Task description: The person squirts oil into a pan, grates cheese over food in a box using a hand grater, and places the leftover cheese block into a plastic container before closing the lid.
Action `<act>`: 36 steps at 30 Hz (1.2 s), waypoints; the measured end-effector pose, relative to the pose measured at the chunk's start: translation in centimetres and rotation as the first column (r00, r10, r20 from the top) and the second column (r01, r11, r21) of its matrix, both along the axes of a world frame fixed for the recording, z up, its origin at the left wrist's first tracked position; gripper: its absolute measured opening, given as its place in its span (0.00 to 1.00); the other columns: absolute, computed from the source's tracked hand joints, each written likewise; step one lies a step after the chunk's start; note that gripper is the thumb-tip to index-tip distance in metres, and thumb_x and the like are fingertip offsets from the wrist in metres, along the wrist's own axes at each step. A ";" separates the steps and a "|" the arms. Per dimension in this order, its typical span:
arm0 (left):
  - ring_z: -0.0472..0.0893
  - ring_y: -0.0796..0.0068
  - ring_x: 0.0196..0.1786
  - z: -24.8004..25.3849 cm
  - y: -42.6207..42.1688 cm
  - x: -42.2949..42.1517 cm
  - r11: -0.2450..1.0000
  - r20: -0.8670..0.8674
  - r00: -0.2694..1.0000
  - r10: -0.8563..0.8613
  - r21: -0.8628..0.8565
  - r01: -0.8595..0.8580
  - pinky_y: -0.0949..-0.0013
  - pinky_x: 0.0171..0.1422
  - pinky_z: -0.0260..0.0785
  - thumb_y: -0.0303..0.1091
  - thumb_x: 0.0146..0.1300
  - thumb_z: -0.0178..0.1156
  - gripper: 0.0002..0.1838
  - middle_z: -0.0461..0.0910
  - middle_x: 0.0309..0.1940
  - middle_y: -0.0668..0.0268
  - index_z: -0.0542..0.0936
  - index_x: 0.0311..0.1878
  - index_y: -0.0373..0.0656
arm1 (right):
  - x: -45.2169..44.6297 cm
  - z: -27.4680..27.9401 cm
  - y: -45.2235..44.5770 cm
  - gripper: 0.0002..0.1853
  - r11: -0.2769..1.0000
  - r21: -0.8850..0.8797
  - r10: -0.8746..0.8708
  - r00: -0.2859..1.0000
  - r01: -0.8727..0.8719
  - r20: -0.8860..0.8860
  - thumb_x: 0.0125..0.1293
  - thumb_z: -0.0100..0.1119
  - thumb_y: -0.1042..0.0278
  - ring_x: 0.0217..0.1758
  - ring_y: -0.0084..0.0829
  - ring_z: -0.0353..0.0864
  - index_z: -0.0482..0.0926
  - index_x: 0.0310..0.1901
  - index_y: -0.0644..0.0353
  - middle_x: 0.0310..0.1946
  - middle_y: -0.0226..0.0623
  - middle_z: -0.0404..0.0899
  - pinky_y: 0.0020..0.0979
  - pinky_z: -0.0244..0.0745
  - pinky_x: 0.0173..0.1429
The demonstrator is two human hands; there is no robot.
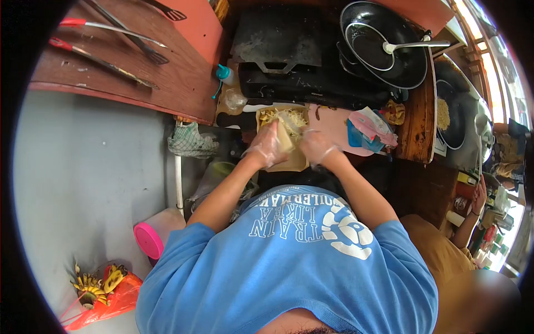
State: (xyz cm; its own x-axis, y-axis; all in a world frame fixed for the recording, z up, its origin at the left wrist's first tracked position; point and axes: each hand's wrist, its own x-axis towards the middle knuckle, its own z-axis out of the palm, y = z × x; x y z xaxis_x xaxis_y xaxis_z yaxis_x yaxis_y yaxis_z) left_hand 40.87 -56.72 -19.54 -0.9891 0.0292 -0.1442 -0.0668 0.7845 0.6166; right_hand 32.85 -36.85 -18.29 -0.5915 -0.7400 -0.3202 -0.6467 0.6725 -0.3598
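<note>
Near the centre of the frame, the plastic-gloved left hand grasps a pale yellow rectangular block, best held steady and low over the open tan paper box of thin pale shreds, while the blurred, plastic-gloved right hand works close beside it, its grip impossible to tell.

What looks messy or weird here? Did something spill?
Maybe a little: some dark brown bits lie loose on the pink board, right of the box, like dropped scraps. At the lower left, bananas with dark patches poke out of a red bag. I can't see anything broken.
</note>
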 end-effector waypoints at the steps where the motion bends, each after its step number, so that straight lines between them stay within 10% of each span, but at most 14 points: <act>1: 0.76 0.45 0.62 1.6 0.5 -1.4 0.992 0.074 0.993 0.097 0.075 -0.102 0.57 0.68 0.70 0.43 0.38 0.78 0.52 0.75 0.61 0.45 0.65 0.67 0.32 | 0.3 1.9 -2.1 0.19 0.983 0.066 0.169 0.985 -0.172 0.044 0.64 0.52 0.66 0.50 0.57 0.85 0.81 0.48 0.74 0.45 0.63 0.82 0.49 0.80 0.54; 3: 0.76 0.43 0.61 2.3 0.0 -1.5 0.967 0.155 0.969 0.192 0.138 -0.214 0.56 0.67 0.70 0.41 0.37 0.78 0.49 0.76 0.59 0.44 0.67 0.64 0.32 | 0.5 2.5 -3.9 0.22 0.931 0.119 0.335 0.937 -0.346 0.097 0.65 0.52 0.66 0.50 0.57 0.85 0.78 0.54 0.75 0.46 0.65 0.82 0.50 0.79 0.54; 5: 0.78 0.43 0.55 1.8 -1.3 -0.8 0.994 0.039 0.995 0.092 -0.063 -0.090 0.54 0.62 0.73 0.37 0.36 0.77 0.42 0.79 0.50 0.45 0.71 0.57 0.33 | 0.3 1.8 -4.8 0.30 0.995 0.000 -0.093 0.919 0.101 0.384 0.64 0.50 0.71 0.50 0.58 0.83 0.63 0.68 0.73 0.50 0.65 0.80 0.49 0.78 0.54; 8: 0.77 0.43 0.54 0.7 -1.5 -0.2 0.991 0.073 0.992 0.106 -0.092 -0.099 0.53 0.63 0.71 0.39 0.35 0.77 0.43 0.78 0.48 0.45 0.69 0.57 0.34 | 0.5 1.9 -5.5 0.38 0.999 0.039 -0.017 0.917 0.001 0.399 0.65 0.49 0.70 0.53 0.59 0.82 0.48 0.74 0.73 0.51 0.69 0.79 0.48 0.77 0.56; 21: 0.71 0.46 0.65 3.0 -2.8 -0.7 0.969 0.252 0.955 0.160 -0.227 -0.102 0.55 0.73 0.65 0.46 0.34 0.79 0.55 0.72 0.60 0.45 0.64 0.66 0.32 | 0.9 1.1 -5.5 0.38 0.981 0.153 -0.154 0.957 0.119 0.247 0.65 0.51 0.72 0.51 0.54 0.86 0.50 0.73 0.79 0.47 0.66 0.82 0.46 0.80 0.55; 26: 0.70 0.47 0.67 5.8 -2.2 -2.0 0.960 0.363 0.932 0.021 -0.268 0.083 0.58 0.74 0.65 0.47 0.36 0.79 0.61 0.71 0.63 0.46 0.59 0.72 0.32 | 1.2 3.5 -4.8 0.13 0.957 0.086 -0.285 0.954 0.278 0.092 0.62 0.56 0.71 0.47 0.51 0.88 0.82 0.43 0.70 0.41 0.59 0.85 0.42 0.83 0.51; 29: 0.69 0.47 0.68 4.7 -1.8 -2.5 0.962 0.328 0.944 0.026 -0.264 0.065 0.58 0.74 0.64 0.46 0.37 0.79 0.59 0.71 0.64 0.46 0.61 0.72 0.32 | 2.0 1.0 -5.3 0.09 0.942 -0.092 -0.321 0.946 0.324 0.052 0.60 0.56 0.73 0.45 0.52 0.88 0.85 0.32 0.69 0.39 0.57 0.85 0.43 0.83 0.49; 36: 0.71 0.46 0.64 3.8 -1.3 -1.4 0.966 0.303 0.953 0.000 -0.245 0.078 0.56 0.72 0.66 0.44 0.36 0.79 0.51 0.74 0.59 0.46 0.67 0.64 0.32 | 2.9 -0.1 -5.0 0.13 0.998 0.018 -0.062 0.987 0.060 0.151 0.63 0.57 0.71 0.46 0.50 0.88 0.80 0.45 0.72 0.41 0.58 0.85 0.41 0.83 0.50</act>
